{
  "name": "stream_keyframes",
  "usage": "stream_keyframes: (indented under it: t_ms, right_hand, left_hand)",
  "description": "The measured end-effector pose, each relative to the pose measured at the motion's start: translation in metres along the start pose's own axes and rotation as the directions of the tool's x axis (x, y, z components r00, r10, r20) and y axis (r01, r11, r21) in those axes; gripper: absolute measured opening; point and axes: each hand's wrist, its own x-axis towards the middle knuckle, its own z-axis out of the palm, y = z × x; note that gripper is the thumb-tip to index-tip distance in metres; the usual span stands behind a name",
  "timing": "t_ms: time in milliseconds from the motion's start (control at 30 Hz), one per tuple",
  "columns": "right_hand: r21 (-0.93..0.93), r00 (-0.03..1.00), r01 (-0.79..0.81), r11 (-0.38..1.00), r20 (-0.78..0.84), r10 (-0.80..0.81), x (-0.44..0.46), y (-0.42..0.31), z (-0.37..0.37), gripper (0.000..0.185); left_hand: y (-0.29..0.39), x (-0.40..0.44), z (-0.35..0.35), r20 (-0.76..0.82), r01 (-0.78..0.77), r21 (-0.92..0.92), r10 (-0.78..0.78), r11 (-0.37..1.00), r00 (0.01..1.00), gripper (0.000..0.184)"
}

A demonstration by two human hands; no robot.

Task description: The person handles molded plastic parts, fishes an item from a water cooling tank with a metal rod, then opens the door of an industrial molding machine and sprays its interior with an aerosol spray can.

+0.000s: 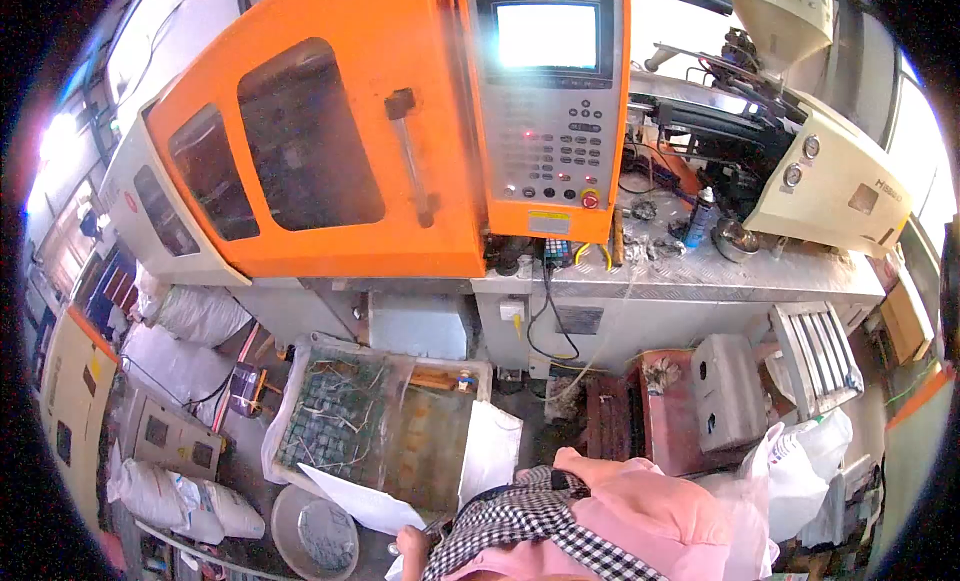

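Observation:
My left hand (pixel 411 547) is low in the head view, beside my black-and-white checked apron (pixel 510 526). Its fingers look curled, with a small shiny bit next to them that I cannot make out. My right hand (pixel 570 459) shows at the end of a pink sleeve (pixel 655 501), close to the apron's upper edge; its fingers do not show clearly. In front of both hands stands a large white bin (pixel 280 421) holding green parts and thin pale strips. White sheets (pixel 360 496) lean across its near side.
An orange moulding machine (pixel 430 181) with a lit control panel (pixel 545 36) stands ahead. A round tub (pixel 315 531) and white sacks (pixel 190 506) are at left. A grey crate (pixel 732 391), a slatted frame (pixel 818 361) and a plastic bag (pixel 795 471) are at right.

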Motion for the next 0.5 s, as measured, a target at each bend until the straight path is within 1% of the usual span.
stream_keyframes:
  t_ms: [33, 67, 100, 167, 200, 267, 300, 333, 367, 400, 433, 500]
  right_hand:
    - [-0.084, 0.995, 0.104, 0.991, 0.001, -0.104, 0.002, 0.001, 0.003, 0.032]
    - [-0.167, 0.978, 0.205, 0.964, 0.010, -0.207, 0.004, 0.002, 0.006, 0.032]
    - [-0.162, 0.979, 0.201, 0.966, 0.010, -0.203, -0.012, -0.005, -0.010, 0.032]
    - [-0.049, 0.987, 0.119, 0.992, 0.114, -0.113, -0.040, -0.016, -0.042, 0.033]
    - [-0.045, 0.988, 0.114, 0.992, 0.114, -0.108, -0.031, -0.013, -0.032, 0.033]
    - [-0.013, 0.994, 0.112, 0.994, 0.006, -0.112, -0.024, -0.013, -0.024, 0.035]
    - [-0.009, 0.994, 0.107, 0.994, 0.004, -0.107, -0.027, -0.012, -0.026, 0.035]
    - [0.065, 0.998, 0.060, 0.996, -0.025, -0.058, -0.046, -0.018, -0.041, 0.034]
    - [0.139, 0.999, 0.015, 0.990, -0.050, -0.008, -0.057, -0.023, -0.051, 0.034]
    - [0.116, 1.000, 0.015, 0.993, -0.015, -0.013, -0.060, -0.027, -0.056, 0.033]
    - [0.118, 1.000, 0.013, 0.993, -0.015, -0.011, -0.048, -0.025, -0.051, 0.033]
    - [-0.058, 0.978, 0.151, 0.987, 0.152, -0.140, -0.025, -0.023, -0.040, 0.032]
  left_hand:
    - [-0.002, 0.002, 0.003, -0.083, 0.004, -0.011, -0.005, 1.000, 0.997, 0.022]
    - [-0.004, 0.005, 0.006, -0.082, 0.000, -0.006, 0.000, 1.000, 0.997, 0.022]
    - [-0.003, 0.001, 0.002, -0.073, -0.030, 0.013, 0.031, 0.999, 0.997, 0.021]
    - [-0.002, -0.004, -0.007, -0.061, -0.066, 0.036, 0.068, 0.997, 0.996, 0.020]
    - [-0.001, -0.007, -0.011, -0.028, -0.087, 0.018, 0.088, 0.996, 0.996, 0.019]
    - [0.000, -0.006, -0.010, 0.006, -0.112, 0.001, 0.112, 0.994, 0.994, 0.019]
    - [-0.004, -0.004, -0.003, -0.047, -0.086, -0.014, 0.086, 0.996, 0.995, 0.018]
    - [-0.007, -0.003, 0.003, -0.099, -0.062, -0.030, 0.058, 0.998, 0.993, 0.018]
    - [-0.013, 0.003, 0.016, -0.098, -0.067, -0.028, 0.064, 0.997, 0.993, 0.018]
    - [-0.024, 0.015, 0.035, -0.134, -0.094, 0.004, 0.093, 0.996, 0.987, 0.018]
    - [-0.027, 0.018, 0.040, -0.169, -0.117, 0.037, 0.122, 0.992, 0.978, 0.018]
    - [-0.029, 0.022, 0.044, -0.136, -0.093, 0.044, 0.099, 0.995, 0.986, 0.018]
